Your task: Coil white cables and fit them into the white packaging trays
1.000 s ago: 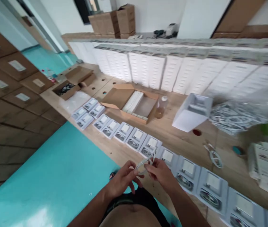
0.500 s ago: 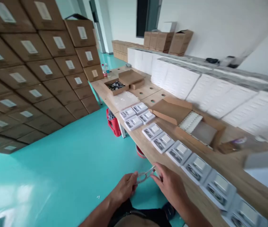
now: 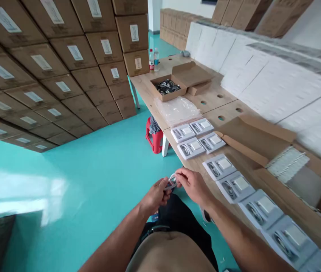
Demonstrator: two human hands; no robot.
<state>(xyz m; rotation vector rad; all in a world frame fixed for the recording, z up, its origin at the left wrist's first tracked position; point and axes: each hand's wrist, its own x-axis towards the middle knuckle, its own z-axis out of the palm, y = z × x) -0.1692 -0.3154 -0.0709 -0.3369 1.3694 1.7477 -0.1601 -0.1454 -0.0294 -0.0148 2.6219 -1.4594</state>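
A coiled white cable (image 3: pixel 172 181) is between my two hands, beside the table's near edge and above the floor. My left hand (image 3: pixel 157 194) is closed on the lower left part of the coil. With thumb and fingertips together, my right hand (image 3: pixel 190 184) pinches the coil's right side. The cable's ends are too small and covered to make out. Nearest on the table are white trays (image 3: pixel 235 186), each with a coiled cable and a white block in it; they run in a row along the edge.
The wooden table (image 3: pixel 160 111) bears an open carton (image 3: pixel 273 177), clear plastic bags (image 3: pixel 179 109) and a box of small dark parts (image 3: pixel 167 87). Two bottles (image 3: pixel 154 60) stand at its far end. A red stool (image 3: pixel 155 138) is beneath. Stacked cartons (image 3: pixel 83 71) fill the left.
My hands have come closer together, and the cable between them forms a smaller, tighter loop. The view has shifted, so the table lies further right and nearer.
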